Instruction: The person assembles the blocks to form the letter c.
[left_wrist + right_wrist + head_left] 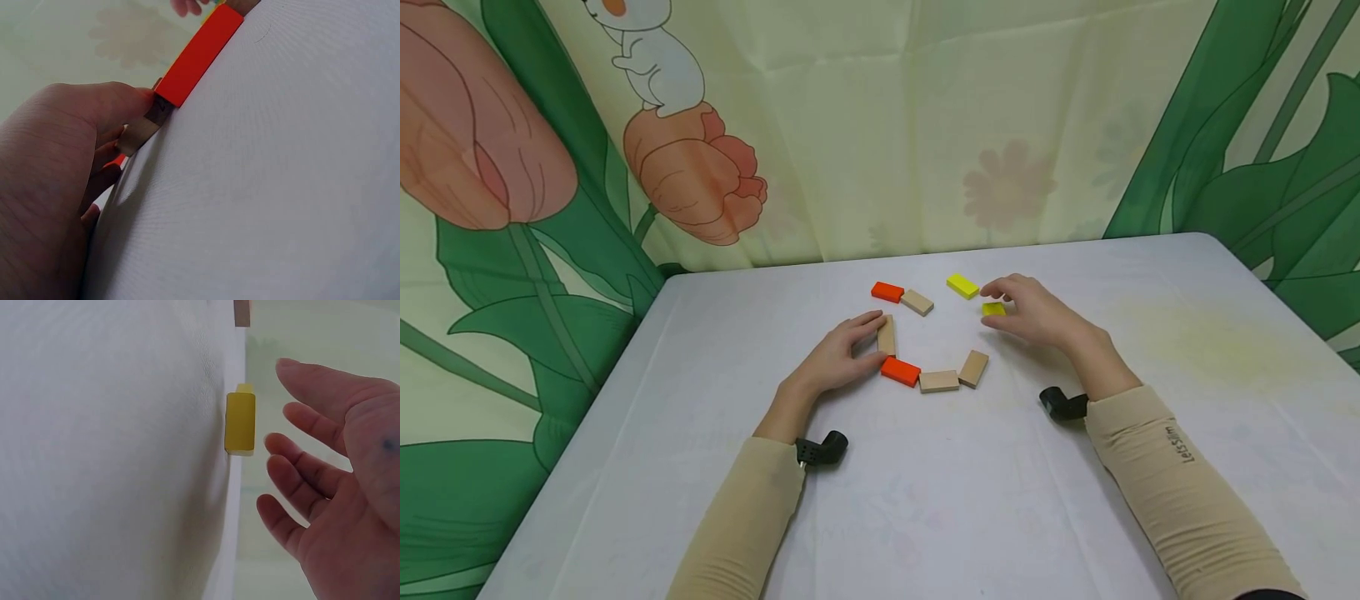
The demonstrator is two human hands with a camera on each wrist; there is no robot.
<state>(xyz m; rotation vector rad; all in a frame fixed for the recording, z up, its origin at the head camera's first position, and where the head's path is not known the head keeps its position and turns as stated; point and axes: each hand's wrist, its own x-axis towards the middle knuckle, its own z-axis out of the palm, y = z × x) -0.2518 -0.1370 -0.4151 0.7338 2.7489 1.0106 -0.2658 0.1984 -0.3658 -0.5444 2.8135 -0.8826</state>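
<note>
In the head view, my left hand (842, 354) lies beside an upright-pointing plain wooden block (887, 335), its thumb at the near end and fingertips at the far end. The left wrist view shows the thumb where this wooden block (140, 134) meets an orange-red block (201, 56). My right hand (1037, 312) is at the right, thumb and fingers spread around a yellow block (993, 309). In the right wrist view, a gap shows between those fingers and the yellow block (240, 423). Another yellow block (962, 286) sits just beyond.
Further round the loose ring lie an orange-red block (887, 292), a wooden block (917, 302), and two more wooden blocks (939, 382) at the near side. Everything rests on a white-covered table (925, 500). A printed curtain (865, 125) hangs behind.
</note>
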